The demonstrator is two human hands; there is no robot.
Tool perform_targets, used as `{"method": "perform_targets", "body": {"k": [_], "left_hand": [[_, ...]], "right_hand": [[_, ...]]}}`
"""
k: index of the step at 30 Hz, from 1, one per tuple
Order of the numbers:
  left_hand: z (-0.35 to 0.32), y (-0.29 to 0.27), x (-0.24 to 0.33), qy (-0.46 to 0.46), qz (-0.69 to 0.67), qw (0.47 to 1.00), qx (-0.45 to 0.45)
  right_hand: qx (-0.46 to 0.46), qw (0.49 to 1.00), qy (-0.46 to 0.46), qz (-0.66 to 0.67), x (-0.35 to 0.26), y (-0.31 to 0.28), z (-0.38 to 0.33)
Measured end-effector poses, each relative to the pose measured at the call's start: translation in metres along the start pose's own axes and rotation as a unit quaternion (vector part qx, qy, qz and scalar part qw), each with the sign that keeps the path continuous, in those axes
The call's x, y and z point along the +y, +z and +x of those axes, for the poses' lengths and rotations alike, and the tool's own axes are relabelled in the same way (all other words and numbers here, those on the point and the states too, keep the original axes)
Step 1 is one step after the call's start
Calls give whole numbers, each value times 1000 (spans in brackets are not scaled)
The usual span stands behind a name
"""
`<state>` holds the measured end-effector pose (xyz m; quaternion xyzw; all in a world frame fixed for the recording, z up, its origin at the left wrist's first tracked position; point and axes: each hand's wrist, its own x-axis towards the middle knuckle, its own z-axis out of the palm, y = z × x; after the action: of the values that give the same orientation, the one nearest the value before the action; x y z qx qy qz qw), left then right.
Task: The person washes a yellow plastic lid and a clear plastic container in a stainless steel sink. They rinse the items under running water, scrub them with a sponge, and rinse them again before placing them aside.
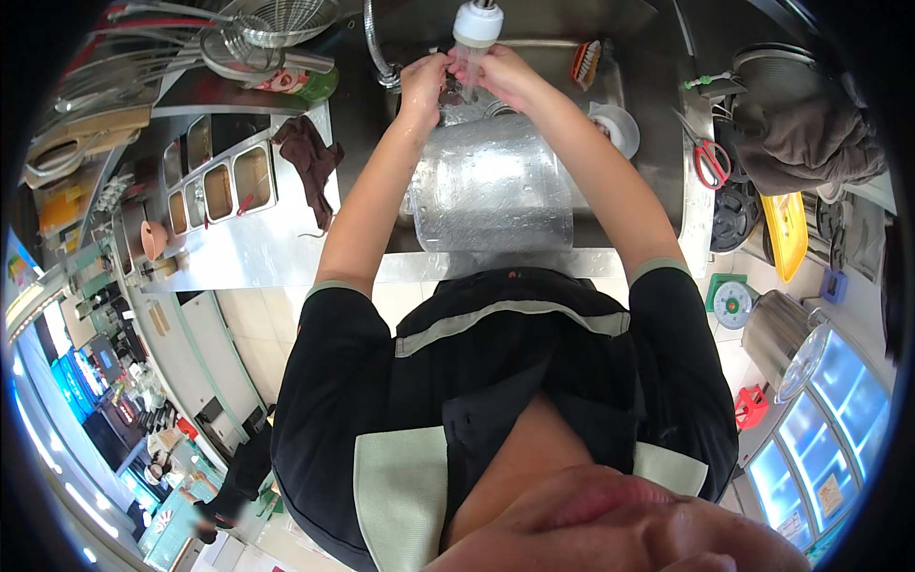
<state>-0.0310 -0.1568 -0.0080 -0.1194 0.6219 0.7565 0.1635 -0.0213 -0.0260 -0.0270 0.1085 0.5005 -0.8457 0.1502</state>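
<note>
Water runs from a white tap head (477,26) over both hands at the far side of the sink. My left hand (422,86) is closed, its fingertips drawn together beside the stream. From the other side my right hand (505,76) meets it, its fingers bent under the water. Whatever the fingers hold, if anything, is hidden by the stream and the hands. Below my wrists a large clear plastic container (493,186), wet with drops, lies across the sink (624,67) between my forearms.
An orange-brown brush (585,65) lies at the sink's far right, above a translucent cup (618,130). Red-handled scissors (711,162) rest on the right counter. To the left are a dark cloth (307,162), metal food pans (218,192) and strainers (276,21). Another person (243,477) is at lower left.
</note>
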Motion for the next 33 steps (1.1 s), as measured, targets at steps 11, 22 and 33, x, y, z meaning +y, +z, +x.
{"method": "perform_targets", "body": {"k": [11,22,33], "left_hand": [[-3,-16,1,9,-77,995,65],[10,7,4,-232,-167,958,3],[47,43,-2,-226,-212,940,-138]], "right_hand": [[-158,912,117,360,11,15,25],[177,782,-371,-469,-57,28,-23],[109,791,-275,-535,-115,16,14]]}}
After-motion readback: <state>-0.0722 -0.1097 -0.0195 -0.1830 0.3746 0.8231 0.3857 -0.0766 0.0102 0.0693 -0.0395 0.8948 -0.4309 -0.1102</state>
